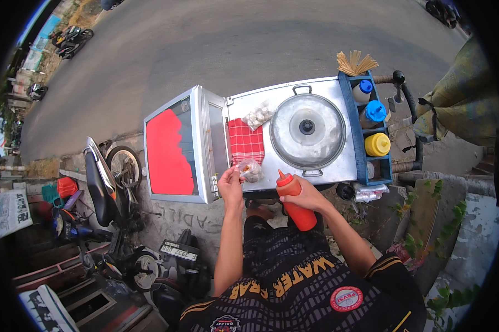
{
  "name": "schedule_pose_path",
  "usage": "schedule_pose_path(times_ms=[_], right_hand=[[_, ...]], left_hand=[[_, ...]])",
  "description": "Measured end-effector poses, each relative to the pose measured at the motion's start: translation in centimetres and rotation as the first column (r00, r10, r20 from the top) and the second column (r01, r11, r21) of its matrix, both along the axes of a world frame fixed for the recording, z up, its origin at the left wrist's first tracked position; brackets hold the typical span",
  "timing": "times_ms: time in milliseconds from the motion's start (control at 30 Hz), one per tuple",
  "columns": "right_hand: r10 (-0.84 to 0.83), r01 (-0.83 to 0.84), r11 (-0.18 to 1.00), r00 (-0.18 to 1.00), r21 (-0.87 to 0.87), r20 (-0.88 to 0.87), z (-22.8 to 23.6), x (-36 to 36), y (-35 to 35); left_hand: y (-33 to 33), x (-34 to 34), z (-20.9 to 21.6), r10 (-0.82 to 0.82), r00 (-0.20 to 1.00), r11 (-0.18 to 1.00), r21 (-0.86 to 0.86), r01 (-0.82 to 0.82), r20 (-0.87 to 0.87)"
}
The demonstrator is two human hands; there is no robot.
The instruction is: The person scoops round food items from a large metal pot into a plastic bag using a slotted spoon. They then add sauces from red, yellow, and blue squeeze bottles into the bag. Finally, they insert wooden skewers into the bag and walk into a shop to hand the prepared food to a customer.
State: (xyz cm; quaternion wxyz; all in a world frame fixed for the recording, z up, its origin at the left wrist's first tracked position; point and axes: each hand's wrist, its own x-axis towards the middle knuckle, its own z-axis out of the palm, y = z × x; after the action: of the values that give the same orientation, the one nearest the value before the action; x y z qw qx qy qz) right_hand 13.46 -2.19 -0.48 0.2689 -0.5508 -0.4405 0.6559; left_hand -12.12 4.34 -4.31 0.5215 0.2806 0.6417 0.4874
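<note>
My right hand (pixel 306 195) is wrapped round a red squeeze bottle (pixel 300 213), its pointed nozzle tilted up and toward the cart. With closed fingers, my left hand (pixel 230 185) pinches the edge of a small clear plastic bag (pixel 251 170). Something brownish lies inside the bag, too unclear to name. Just beyond it a red checked cloth (pixel 245 141) is spread on the metal cart top (pixel 265 178). Another clear bag with pale pieces (pixel 257 116) rests at the cloth's far edge. To its right sits a large lidded metal pot (pixel 306 131).
A blue rack (pixel 349 119) on the right holds bottles with blue and yellow caps (pixel 377 145) and wooden skewers (pixel 356 62). The glass case (pixel 197 146) stands at the cart's left. Parked motorcycles (pixel 107 188) are at left; a road (pixel 205 61) runs beyond the cart.
</note>
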Motion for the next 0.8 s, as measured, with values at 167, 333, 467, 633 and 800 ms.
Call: schedule_pose_path(times_ms=[167,333,467,633,800], right_hand=[[-0.115,0.115,0.993,0.986,-0.010,-0.118,-0.2,0.1,-1.1],[-0.106,0.107,0.991,0.994,0.075,-0.017,-0.4,0.3,-1.6],[-0.115,0.113,0.980,0.993,0.163,0.006,-0.7,0.1,-2.0],[-0.128,0.120,0.975,0.991,0.185,0.033,-0.9,0.7,-2.4],[-0.188,0.172,0.944,0.982,0.282,0.031,0.4,0.8,-3.4]], left_hand=[[1.2,0.4,-1.4,0.156,0.975,0.988,0.027,-0.153,-0.157],[1.7,1.1,-1.9,0.130,0.924,0.989,0.109,-0.097,-0.360],[1.6,0.9,-4.0,0.148,0.879,0.987,0.128,-0.100,-0.453],[0.6,2.4,-3.1,0.172,0.605,0.953,0.286,0.096,-0.778],[0.2,1.1,-3.5,0.079,0.418,0.953,0.193,0.236,-0.905]])
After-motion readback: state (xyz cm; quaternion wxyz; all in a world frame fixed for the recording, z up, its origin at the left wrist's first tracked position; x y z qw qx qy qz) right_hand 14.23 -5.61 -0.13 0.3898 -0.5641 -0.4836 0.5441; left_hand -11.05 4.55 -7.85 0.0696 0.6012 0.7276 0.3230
